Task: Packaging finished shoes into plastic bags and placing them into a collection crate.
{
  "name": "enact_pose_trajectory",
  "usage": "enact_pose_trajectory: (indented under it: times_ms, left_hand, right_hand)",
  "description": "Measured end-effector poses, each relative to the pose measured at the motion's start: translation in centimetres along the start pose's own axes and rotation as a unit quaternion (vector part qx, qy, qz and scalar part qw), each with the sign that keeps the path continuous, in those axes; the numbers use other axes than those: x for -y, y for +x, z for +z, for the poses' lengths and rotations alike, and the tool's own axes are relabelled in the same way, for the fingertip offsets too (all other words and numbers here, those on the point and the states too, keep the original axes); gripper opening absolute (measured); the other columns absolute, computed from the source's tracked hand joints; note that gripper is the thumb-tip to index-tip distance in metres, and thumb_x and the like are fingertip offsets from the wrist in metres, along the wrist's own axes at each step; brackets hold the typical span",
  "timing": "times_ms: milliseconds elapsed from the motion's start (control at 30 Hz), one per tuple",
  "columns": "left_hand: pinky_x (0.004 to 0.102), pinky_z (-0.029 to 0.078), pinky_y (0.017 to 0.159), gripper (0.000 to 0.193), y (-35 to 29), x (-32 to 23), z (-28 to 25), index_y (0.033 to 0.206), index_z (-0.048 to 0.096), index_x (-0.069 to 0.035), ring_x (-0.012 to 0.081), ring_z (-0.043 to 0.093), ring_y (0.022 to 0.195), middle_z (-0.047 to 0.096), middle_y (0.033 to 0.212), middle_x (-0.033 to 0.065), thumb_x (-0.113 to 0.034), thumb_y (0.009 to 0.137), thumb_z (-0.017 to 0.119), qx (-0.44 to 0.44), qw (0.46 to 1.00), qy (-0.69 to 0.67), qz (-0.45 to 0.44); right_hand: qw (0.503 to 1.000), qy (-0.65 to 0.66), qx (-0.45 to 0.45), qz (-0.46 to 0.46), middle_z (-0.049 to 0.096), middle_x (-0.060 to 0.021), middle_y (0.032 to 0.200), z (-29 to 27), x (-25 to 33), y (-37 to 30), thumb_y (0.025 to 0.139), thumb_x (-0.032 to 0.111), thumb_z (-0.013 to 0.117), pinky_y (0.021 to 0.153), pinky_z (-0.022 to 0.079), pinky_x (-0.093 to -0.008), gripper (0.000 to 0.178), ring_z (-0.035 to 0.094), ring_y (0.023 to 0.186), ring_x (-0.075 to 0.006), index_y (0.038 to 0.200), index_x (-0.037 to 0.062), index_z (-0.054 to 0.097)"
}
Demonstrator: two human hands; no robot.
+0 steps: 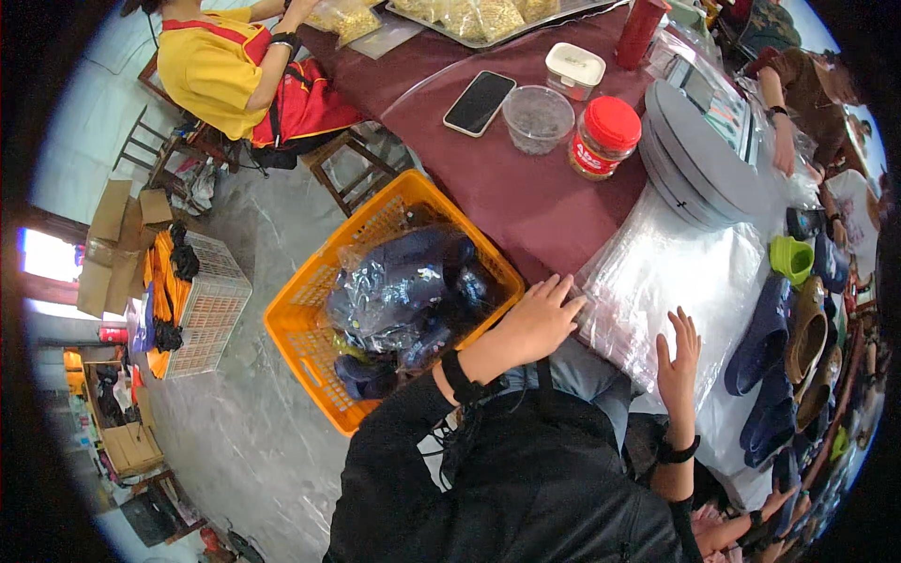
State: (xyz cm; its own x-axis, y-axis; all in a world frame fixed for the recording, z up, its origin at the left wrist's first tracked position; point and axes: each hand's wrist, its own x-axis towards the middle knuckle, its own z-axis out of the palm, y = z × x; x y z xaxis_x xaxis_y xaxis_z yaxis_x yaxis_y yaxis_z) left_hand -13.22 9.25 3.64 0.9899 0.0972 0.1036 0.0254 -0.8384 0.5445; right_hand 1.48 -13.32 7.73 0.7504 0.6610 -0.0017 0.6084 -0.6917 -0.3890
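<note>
My left hand (542, 321) lies with its fingers stretched out at the table's near edge, by the left side of a stack of clear plastic bags (657, 281). My right hand (678, 361) is raised with fingers spread, over or beside the right part of that stack; whether it touches the plastic I cannot tell. Neither hand holds anything. To the left of my left hand stands an orange plastic basket (293, 361), holding dark blue shoes (399, 277) in clear bags. Right of my right hand, navy clogs (760, 333) and brown clogs (807, 328) lie in rows.
On the maroon table (469, 178) are a phone (480, 103), a clear tub (538, 119), a red-lidded jar (605, 138) and grey discs (694, 155). Green clogs (791, 259) lie at right. A person in yellow (211, 61) sits far left; other people work at right.
</note>
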Motion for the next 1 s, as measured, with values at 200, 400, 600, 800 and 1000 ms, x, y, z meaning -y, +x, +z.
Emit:
enact_pose_trajectory:
  times_ms: [200,400,600,800,1000]
  left_hand:
    - [0.0452,0.035,0.104,0.041,2.9,-4.3,0.7,0.122,0.052,0.000,0.0385,0.040,0.125,0.040,0.134,0.0239,-0.013,0.083,0.059,-0.091,0.983,-0.075,0.141]
    - [0.0456,0.034,0.103,0.037,6.5,-4.7,2.7,0.117,0.057,-0.004,0.0397,0.039,0.124,0.042,0.133,0.0225,-0.014,0.082,0.062,-0.032,0.970,-0.086,0.227]
    - [0.0532,0.029,0.101,0.036,9.5,-2.6,6.7,0.113,0.061,-0.013,0.0398,0.040,0.121,0.045,0.131,0.0186,-0.030,0.081,0.063,-0.049,0.972,0.092,0.209]
    - [0.0529,0.029,0.101,0.037,8.9,-1.3,8.2,0.112,0.062,-0.019,0.0368,0.040,0.120,0.047,0.128,0.0152,-0.034,0.079,0.063,-0.068,0.965,0.129,0.219]
    - [0.0508,0.025,0.105,0.037,9.0,-1.2,8.3,0.114,0.061,-0.018,0.0352,0.035,0.126,0.044,0.133,0.0149,-0.033,0.081,0.060,-0.052,0.970,0.136,0.193]
  right_hand:
    - [0.997,-0.070,-0.015,0.033,0.037,-0.0169,0.141,1.4,-1.1,-1.2,0.090,0.027,0.054,0.108,0.020,-0.0544,0.047,0.029,0.132,-0.0392,0.132,0.0092,0.045]
    - [0.987,-0.101,-0.013,0.127,0.037,-0.0153,0.142,2.6,-1.2,-2.4,0.089,0.039,0.051,0.107,0.023,-0.0543,0.051,0.032,0.131,-0.0363,0.131,0.0100,0.046]
    - [0.988,-0.063,-0.033,0.135,0.039,-0.0136,0.141,5.2,-3.7,-3.3,0.089,0.040,0.049,0.106,0.026,-0.0531,0.051,0.037,0.129,-0.0339,0.131,0.0106,0.046]
    - [0.982,-0.090,-0.007,0.164,0.022,-0.0128,0.150,7.5,-3.5,-4.4,0.091,0.040,0.045,0.111,0.015,-0.0507,0.061,0.018,0.140,-0.0304,0.143,0.0134,0.029]
    - [0.995,-0.020,-0.029,0.093,0.022,-0.0130,0.151,7.0,-4.2,-4.6,0.092,0.036,0.046,0.110,0.016,-0.0521,0.060,0.019,0.139,-0.0302,0.143,0.0130,0.028]
